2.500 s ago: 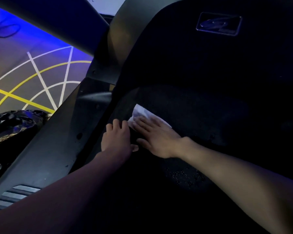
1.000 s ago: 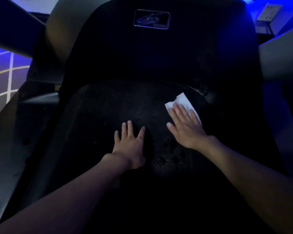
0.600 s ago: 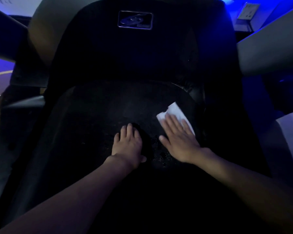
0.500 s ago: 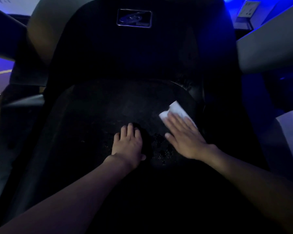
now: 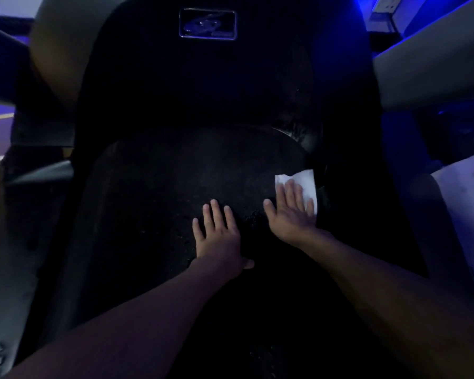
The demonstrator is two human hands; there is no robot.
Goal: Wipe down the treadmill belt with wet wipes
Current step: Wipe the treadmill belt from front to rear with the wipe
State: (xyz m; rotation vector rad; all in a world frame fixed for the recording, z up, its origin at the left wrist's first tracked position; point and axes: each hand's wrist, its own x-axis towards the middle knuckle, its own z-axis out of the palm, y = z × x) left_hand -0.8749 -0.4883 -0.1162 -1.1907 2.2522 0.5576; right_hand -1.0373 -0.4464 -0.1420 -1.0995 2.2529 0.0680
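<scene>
The black treadmill belt (image 5: 162, 192) fills the middle of the dim view. A white wet wipe (image 5: 305, 183) lies flat on the belt at its right edge, near the front hood. My right hand (image 5: 290, 214) presses flat on the wipe with fingers spread, covering its lower part. My left hand (image 5: 218, 236) rests flat on the bare belt just left of the right hand, palm down, fingers apart, holding nothing. Small wet specks show on the belt between the two hands.
The dark motor hood with a logo badge (image 5: 207, 23) rises beyond the belt. Grey side rails (image 5: 8, 269) flank the belt, and grey uprights (image 5: 427, 72) stand at both sides. A pale sheet-like object (image 5: 468, 214) lies at the right edge.
My right hand has slid the wipe from the belt's left side across to its right edge. My left hand moved right to the belt's middle and stays flat there.
</scene>
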